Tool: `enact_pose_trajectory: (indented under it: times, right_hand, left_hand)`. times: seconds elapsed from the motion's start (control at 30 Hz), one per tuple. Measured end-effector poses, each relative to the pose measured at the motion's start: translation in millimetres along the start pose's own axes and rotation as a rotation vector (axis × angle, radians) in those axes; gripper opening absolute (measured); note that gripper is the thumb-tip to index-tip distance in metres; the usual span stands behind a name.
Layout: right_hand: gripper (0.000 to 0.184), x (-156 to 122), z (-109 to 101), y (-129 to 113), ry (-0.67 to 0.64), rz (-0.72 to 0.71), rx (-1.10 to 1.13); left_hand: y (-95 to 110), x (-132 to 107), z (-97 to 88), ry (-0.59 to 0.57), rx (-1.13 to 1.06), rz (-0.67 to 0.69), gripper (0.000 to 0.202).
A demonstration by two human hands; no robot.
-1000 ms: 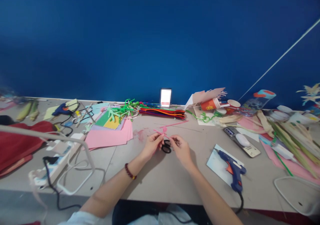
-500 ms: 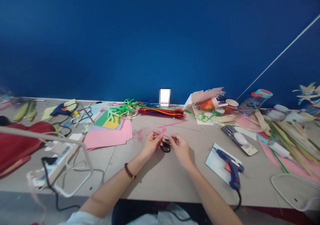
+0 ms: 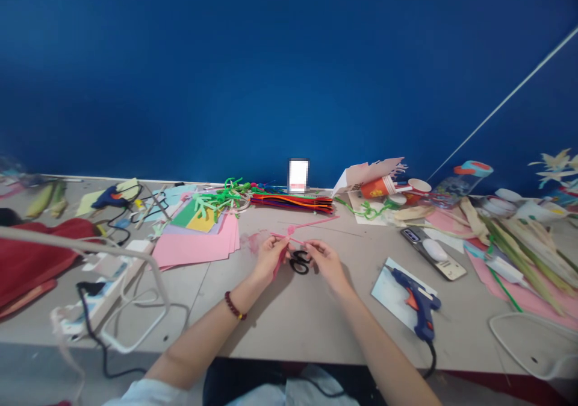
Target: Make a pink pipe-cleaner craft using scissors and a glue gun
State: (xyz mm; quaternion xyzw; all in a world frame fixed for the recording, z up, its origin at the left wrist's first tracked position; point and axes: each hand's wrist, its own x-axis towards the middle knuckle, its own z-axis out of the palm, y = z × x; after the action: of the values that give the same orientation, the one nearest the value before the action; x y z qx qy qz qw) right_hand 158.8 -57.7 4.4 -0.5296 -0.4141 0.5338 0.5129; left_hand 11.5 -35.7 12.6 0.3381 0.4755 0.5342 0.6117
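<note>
Your left hand (image 3: 271, 258) pinches the pink strand (image 3: 291, 230) at one o'clock; a slack grip could let it slip. At three o'clock, the scissors (image 3: 299, 262) could snag it. Your right hand (image 3: 326, 260) pinches its other end, fingertips nearly together; tugging too hard could distort it.

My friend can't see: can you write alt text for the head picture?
A person's left hand and right hand hold a pink pipe-cleaner piece over a cluttered table, with black scissor handles between them. A blue glue gun lies right, pink paper left, and a pipe-cleaner bundle behind.
</note>
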Motion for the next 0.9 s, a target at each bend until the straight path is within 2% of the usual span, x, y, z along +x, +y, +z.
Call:
enact_pose_trajectory:
  times: [0.3, 0.5, 0.9]
  right_hand:
    - [0.038, 0.4, -2.6, -5.1, -0.053, 0.047, 0.019]
    - [0.039, -0.8, -2.1, -10.7, -0.089, 0.027, 0.013]
    - [0.042, 1.7, -2.7, -5.9, -0.095, -0.012, -0.058]
  left_hand:
    - [0.0, -0.9, -1.1, -0.045, 0.013, -0.003, 0.035]
    - [0.1, -0.4, -1.6, -0.051, 0.002, -0.019, 0.034]
    - [-0.5, -0.6, -3.3, -0.091, 0.004, -0.025, 0.031]
